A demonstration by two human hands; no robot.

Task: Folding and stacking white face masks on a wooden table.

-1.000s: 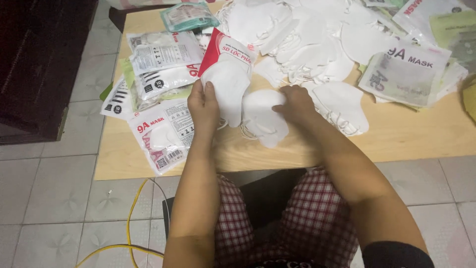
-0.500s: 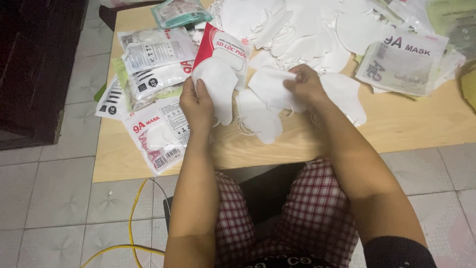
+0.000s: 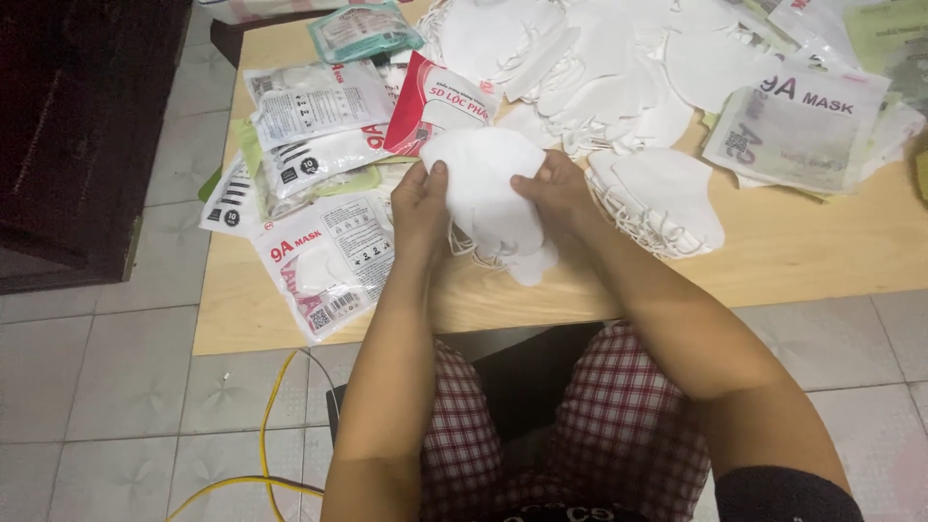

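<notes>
A small stack of white face masks (image 3: pixel 486 193) is held upright over the near edge of the wooden table (image 3: pixel 831 256). My left hand (image 3: pixel 419 201) grips the stack's left side and my right hand (image 3: pixel 556 191) pinches its right side. Ear loops hang below the stack. Another pile of white masks (image 3: pixel 662 198) lies just right of my right hand. A big loose heap of white masks (image 3: pixel 580 58) covers the far middle of the table. A red and white mask packet (image 3: pixel 435 101) lies just behind the held stack.
Several sealed mask packets (image 3: pixel 324 246) lie on the table's left side, and clear packets (image 3: pixel 797 121) on the right. A teal packet (image 3: pixel 362 29) sits at the far left. A dark cabinet (image 3: pixel 87 135) stands left of the table. A yellow cable (image 3: pixel 266 425) runs across the tiled floor.
Both hands came together on the masks, gathering them into one stack and lifting it off the table. The view also shifted a little.
</notes>
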